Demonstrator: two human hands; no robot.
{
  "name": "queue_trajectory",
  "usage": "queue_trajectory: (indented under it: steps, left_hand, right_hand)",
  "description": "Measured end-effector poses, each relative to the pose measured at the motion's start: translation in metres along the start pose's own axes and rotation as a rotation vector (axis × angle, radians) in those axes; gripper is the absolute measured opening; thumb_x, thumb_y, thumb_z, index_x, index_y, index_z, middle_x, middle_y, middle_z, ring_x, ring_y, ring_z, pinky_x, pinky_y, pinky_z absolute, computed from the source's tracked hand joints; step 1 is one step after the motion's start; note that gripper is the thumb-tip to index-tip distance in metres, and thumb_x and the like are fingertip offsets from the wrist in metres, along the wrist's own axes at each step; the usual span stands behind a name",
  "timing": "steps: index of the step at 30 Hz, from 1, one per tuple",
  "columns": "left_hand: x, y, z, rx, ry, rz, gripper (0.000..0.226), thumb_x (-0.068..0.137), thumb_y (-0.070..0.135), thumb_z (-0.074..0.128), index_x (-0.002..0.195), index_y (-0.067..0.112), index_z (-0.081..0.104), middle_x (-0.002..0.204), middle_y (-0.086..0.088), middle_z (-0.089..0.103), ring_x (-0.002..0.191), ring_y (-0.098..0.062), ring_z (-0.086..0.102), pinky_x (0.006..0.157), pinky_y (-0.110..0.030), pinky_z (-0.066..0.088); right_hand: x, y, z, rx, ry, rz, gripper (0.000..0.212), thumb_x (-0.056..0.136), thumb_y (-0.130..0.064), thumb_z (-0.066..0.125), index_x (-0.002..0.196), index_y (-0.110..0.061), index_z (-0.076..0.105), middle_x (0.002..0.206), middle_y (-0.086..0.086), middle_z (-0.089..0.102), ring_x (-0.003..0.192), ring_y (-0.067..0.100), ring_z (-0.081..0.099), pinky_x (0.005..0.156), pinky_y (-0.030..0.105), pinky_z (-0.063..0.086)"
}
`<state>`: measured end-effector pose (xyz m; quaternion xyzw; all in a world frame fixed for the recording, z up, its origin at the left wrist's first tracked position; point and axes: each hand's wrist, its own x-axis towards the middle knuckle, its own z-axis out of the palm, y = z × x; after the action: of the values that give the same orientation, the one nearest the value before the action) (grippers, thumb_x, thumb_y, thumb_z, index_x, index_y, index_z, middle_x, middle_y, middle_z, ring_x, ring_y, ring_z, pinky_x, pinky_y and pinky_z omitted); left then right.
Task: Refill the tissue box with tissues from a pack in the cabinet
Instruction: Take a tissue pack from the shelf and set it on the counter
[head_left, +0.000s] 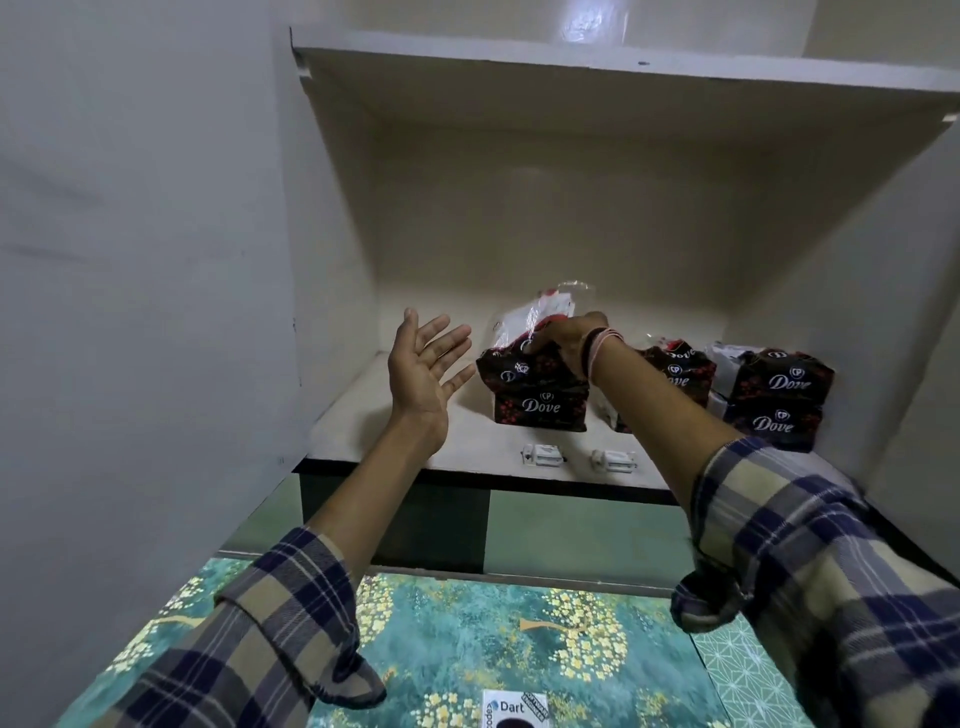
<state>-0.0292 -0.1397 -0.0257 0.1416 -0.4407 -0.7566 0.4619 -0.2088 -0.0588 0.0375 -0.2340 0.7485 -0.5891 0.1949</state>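
Inside the open cabinet, a black and red "Dove" tissue pack (537, 397) stands on the shelf (363, 415), its clear plastic top torn open. My right hand (563, 340) grips the top of this pack from above. To the left of the pack, my left hand (423, 371) hovers with palm and fingers spread, holding nothing. A second Dove pack (678, 371) sits behind my right forearm. A third Dove pack (779, 397) stands at the far right of the shelf. The tissue box is not visible.
Two small white latches (543, 457) sit near the shelf's front edge. An upper shelf (571, 57) overhangs. Below lies a teal floral cloth (493, 639) with a white "Dart" packet (514, 709) at the bottom edge. A plain wall is on the left.
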Motion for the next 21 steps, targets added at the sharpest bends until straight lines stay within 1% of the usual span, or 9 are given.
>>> queue_trajectory:
  steps: [3, 4, 7, 8, 10, 12, 15, 18, 21]
  left_hand:
    - [-0.019, -0.005, -0.006, -0.016, 0.015, -0.005, 0.060, 0.099, 0.059, 0.046, 0.130, 0.013, 0.066, 0.120, -0.010, 0.078, 0.116, -0.024, 0.072, 0.101, -0.048, 0.054]
    - [-0.027, -0.008, -0.009, -0.024, 0.020, -0.007, 0.059, 0.099, 0.059, 0.045, 0.130, 0.013, 0.066, 0.119, -0.010, 0.078, 0.116, -0.024, 0.072, 0.101, -0.048, 0.054]
    - [-0.055, -0.026, -0.020, -0.059, 0.055, -0.016, 0.060, 0.100, 0.057, 0.045, 0.129, 0.010, 0.067, 0.117, -0.011, 0.078, 0.113, -0.024, 0.073, 0.096, -0.043, 0.054]
    - [-0.066, -0.034, -0.024, -0.075, 0.069, -0.020, 0.060, 0.100, 0.057, 0.045, 0.128, 0.009, 0.068, 0.115, -0.011, 0.078, 0.111, -0.024, 0.073, 0.092, -0.041, 0.054]
    - [-0.086, -0.052, -0.032, -0.106, 0.086, -0.036, 0.058, 0.100, 0.056, 0.046, 0.126, 0.008, 0.069, 0.110, -0.011, 0.078, 0.106, -0.025, 0.071, 0.084, -0.037, 0.052]
    - [-0.106, -0.073, -0.039, -0.124, 0.098, -0.068, 0.056, 0.100, 0.055, 0.048, 0.123, 0.008, 0.069, 0.105, -0.010, 0.078, 0.102, -0.025, 0.069, 0.081, -0.036, 0.051]
    - [-0.140, -0.112, -0.049, -0.105, 0.119, -0.143, 0.053, 0.099, 0.055, 0.050, 0.121, 0.010, 0.071, 0.104, -0.008, 0.077, 0.097, -0.022, 0.070, 0.081, -0.036, 0.050]
    - [-0.178, -0.154, -0.061, -0.064, 0.133, -0.238, 0.054, 0.096, 0.056, 0.056, 0.124, 0.012, 0.068, 0.107, -0.007, 0.075, 0.100, -0.022, 0.068, 0.085, -0.039, 0.049]
    - [-0.212, -0.192, -0.075, -0.039, 0.107, -0.363, 0.049, 0.092, 0.056, 0.061, 0.122, 0.019, 0.067, 0.113, -0.007, 0.069, 0.109, -0.025, 0.065, 0.096, -0.046, 0.049]
  right_hand:
    - [-0.021, 0.013, -0.005, 0.290, 0.023, -0.038, 0.072, 0.052, 0.011, 0.089, 0.118, 0.003, 0.061, 0.108, 0.019, 0.073, 0.089, 0.035, 0.072, 0.067, 0.047, 0.064]
    - [-0.025, 0.021, -0.008, 0.349, 0.012, -0.045, 0.073, 0.049, 0.009, 0.090, 0.117, 0.005, 0.064, 0.106, 0.022, 0.074, 0.093, 0.039, 0.074, 0.073, 0.055, 0.063]
    - [-0.033, 0.061, -0.023, 0.513, -0.053, -0.051, 0.105, 0.027, -0.006, 0.099, 0.124, 0.012, 0.063, 0.107, 0.027, 0.074, 0.107, 0.049, 0.068, 0.095, 0.076, 0.043]
    - [-0.047, 0.072, -0.028, 0.556, -0.080, -0.054, 0.101, 0.031, -0.005, 0.099, 0.123, 0.014, 0.062, 0.105, 0.028, 0.074, 0.101, 0.048, 0.070, 0.096, 0.076, 0.042]
    - [-0.093, 0.087, -0.038, 0.682, -0.074, -0.097, 0.064, 0.054, 0.005, 0.090, 0.113, 0.012, 0.066, 0.107, 0.030, 0.072, 0.095, 0.043, 0.072, 0.092, 0.070, 0.051]
    - [-0.126, 0.110, -0.043, 0.742, -0.107, -0.137, 0.044, 0.068, 0.010, 0.080, 0.110, 0.007, 0.068, 0.112, 0.031, 0.069, 0.096, 0.041, 0.071, 0.088, 0.066, 0.055]
    - [-0.158, 0.159, -0.045, 0.808, -0.108, -0.117, 0.050, 0.072, 0.009, 0.080, 0.119, 0.013, 0.063, 0.121, 0.034, 0.066, 0.099, 0.042, 0.071, 0.088, 0.066, 0.055]
    - [-0.184, 0.217, -0.038, 0.825, -0.062, -0.021, 0.052, 0.071, 0.008, 0.082, 0.119, 0.013, 0.064, 0.118, 0.033, 0.069, 0.104, 0.046, 0.071, 0.087, 0.065, 0.056]
    - [-0.202, 0.274, -0.025, 0.834, -0.054, 0.048, 0.056, 0.071, 0.008, 0.083, 0.122, 0.014, 0.061, 0.118, 0.033, 0.069, 0.105, 0.050, 0.069, 0.086, 0.067, 0.055]
